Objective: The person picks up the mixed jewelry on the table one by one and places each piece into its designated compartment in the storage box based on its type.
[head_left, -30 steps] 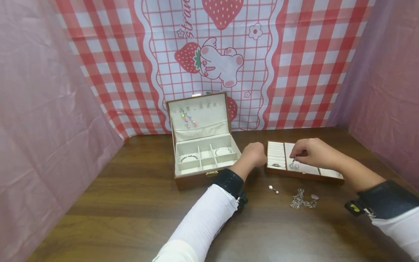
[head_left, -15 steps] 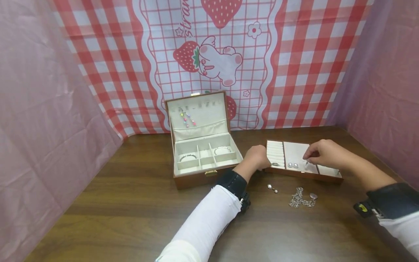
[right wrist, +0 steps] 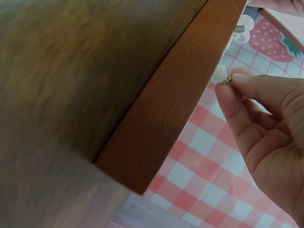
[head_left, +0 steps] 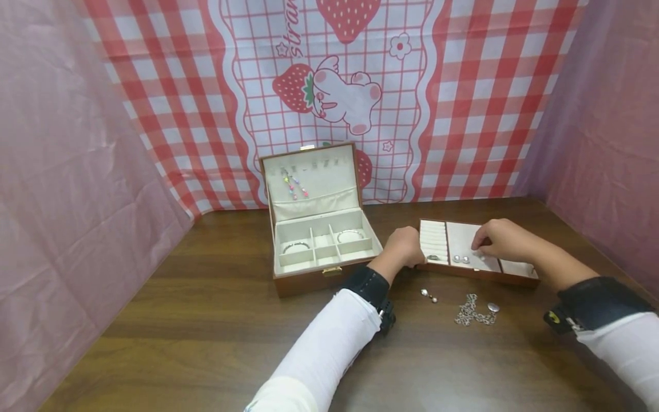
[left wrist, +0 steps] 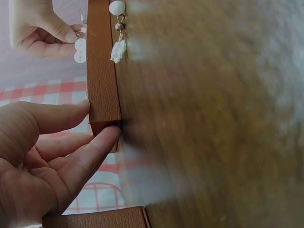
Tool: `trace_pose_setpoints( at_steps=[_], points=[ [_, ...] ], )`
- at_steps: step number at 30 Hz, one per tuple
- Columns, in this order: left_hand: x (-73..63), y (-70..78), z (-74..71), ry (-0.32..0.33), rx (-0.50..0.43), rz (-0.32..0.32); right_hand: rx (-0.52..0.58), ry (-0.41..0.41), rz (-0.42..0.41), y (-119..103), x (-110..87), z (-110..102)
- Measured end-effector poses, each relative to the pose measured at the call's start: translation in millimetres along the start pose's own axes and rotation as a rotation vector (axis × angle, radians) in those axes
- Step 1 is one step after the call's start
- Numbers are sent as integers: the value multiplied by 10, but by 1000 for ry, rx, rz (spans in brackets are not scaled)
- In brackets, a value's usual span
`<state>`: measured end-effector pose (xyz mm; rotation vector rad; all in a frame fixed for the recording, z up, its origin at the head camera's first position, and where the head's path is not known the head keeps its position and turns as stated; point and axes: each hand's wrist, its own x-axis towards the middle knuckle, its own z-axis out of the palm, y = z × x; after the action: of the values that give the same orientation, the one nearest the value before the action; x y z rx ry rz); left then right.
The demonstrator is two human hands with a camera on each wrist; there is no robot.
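"What is the person's right hand (right wrist: 273, 149) holding?"
"Thumb and fingertip are pinching a small white ornament (right wrist: 220, 72) over the middle section of the brown tray (head_left: 479, 275)."
"And the left hand (left wrist: 42, 185)?"
"Thumb and fingers are clamping the tray's end, near the jewelry box (head_left: 304, 283)."

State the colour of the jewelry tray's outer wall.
The jewelry tray's outer wall is brown with a leather-like grain, clearest in the left wrist view.

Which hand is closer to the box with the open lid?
Left: the left hand grips the tray at its end beside the box. The right hand is farther off, over the tray's middle.
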<state>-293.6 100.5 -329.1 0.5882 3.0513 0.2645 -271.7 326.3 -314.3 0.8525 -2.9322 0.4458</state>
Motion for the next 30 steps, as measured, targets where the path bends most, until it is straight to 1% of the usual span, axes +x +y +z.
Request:
trace_pose_setpoints(
  at_steps=[7, 10, 17, 24, 26, 30],
  points=[
    [17, 3, 10, 2, 16, -11, 3, -32, 39, -40, 51, 2],
    [19, 4, 10, -3, 10, -22, 11, -38, 34, -46, 61, 9],
    [13, 4, 14, -7, 9, -45, -25, -50, 21, -64, 113, 32],
    [5, 24, 24, -37, -140, -133, -49, -47, 25, -85, 155, 48],
    [3, 28, 24, -47, -154, -136, -46, -52, 22, -89, 156, 41],
    [4, 19, 6, -65, -169, -122, -32, -64, 33, -97, 173, 22]
  ],
)
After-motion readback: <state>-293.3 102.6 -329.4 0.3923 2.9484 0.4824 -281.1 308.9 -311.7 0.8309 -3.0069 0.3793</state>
